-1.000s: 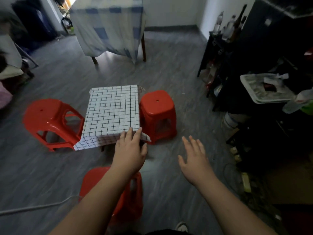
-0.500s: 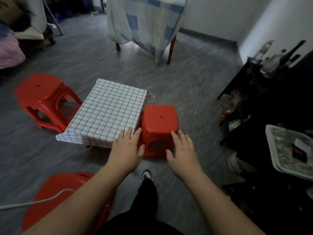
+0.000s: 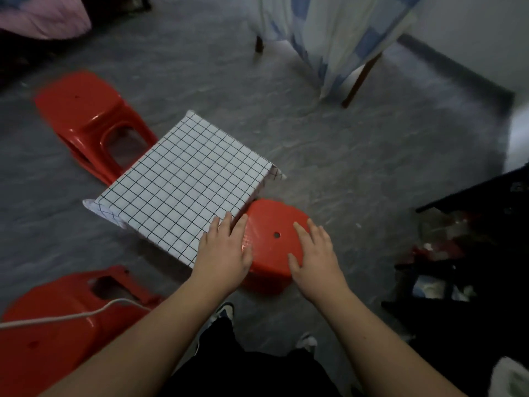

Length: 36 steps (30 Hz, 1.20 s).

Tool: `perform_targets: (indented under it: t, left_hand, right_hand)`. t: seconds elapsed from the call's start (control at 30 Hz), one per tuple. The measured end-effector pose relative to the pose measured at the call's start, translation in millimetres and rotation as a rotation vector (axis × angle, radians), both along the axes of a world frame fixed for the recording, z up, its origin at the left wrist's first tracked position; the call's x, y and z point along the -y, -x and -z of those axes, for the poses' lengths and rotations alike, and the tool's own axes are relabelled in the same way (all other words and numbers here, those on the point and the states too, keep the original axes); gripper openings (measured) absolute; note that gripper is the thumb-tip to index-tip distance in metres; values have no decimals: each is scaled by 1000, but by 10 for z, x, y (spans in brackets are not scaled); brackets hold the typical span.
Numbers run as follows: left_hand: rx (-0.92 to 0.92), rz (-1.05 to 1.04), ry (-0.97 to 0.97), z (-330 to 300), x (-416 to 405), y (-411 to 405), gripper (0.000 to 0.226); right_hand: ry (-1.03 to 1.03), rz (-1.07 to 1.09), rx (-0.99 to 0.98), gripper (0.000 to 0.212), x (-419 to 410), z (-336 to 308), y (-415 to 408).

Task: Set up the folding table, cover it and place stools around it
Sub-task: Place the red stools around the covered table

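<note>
A low folding table under a white black-grid cloth (image 3: 183, 190) stands on the grey floor. Three red plastic stools surround it: one at the far left (image 3: 88, 118), one at the near left (image 3: 57, 328), and one against the table's right side (image 3: 274, 239). My left hand (image 3: 224, 253) hovers over the table's near corner and that stool's left edge with straight fingers. My right hand (image 3: 315, 253) lies flat over the stool's seat on its right part. Both hands are empty.
A larger table draped in blue-and-white cloth (image 3: 337, 35) stands behind. A dark shelf with clutter (image 3: 472, 239) fills the right side. A white cable (image 3: 65, 316) crosses the near-left stool. Pink bedding (image 3: 43, 15) lies at the far left. My feet show below.
The view has swung down and closer to the right-hand stool. Both hands have moved forward onto or just above that stool's seat; the stool and table have kept their places.
</note>
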<state>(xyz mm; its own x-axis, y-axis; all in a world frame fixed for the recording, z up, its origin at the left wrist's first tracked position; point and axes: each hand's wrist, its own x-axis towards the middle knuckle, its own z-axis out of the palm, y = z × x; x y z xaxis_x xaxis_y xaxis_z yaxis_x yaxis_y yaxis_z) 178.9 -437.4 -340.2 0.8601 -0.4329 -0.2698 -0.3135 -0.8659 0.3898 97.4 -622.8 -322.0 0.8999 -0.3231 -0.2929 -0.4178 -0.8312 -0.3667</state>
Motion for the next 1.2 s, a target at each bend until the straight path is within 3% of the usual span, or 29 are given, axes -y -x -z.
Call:
perform_targets:
  t: [0.27, 0.5, 0.73, 0.93, 1.2]
  left_hand:
    - [-20, -326, -122, 537, 982, -12, 66]
    - [-93, -632, -189, 944, 1607, 242, 67]
    - [-178, -950, -127, 1972, 2016, 484, 78]
    - [-240, -1070, -84, 3007, 2214, 484, 84]
    - [-449, -1180, 75, 3509, 2244, 439, 109]
  right_hand:
    - [-83, -353, -28, 68, 1121, 682, -637]
    - [-38, -682, -80, 68, 1901, 1162, -1210]
    - [-12, -842, -197, 71, 2148, 2204, -1554]
    - [25, -1028, -230, 81, 2145, 3252, -1758]
    - [94, -1096, -264, 96, 2011, 3709, -1868]
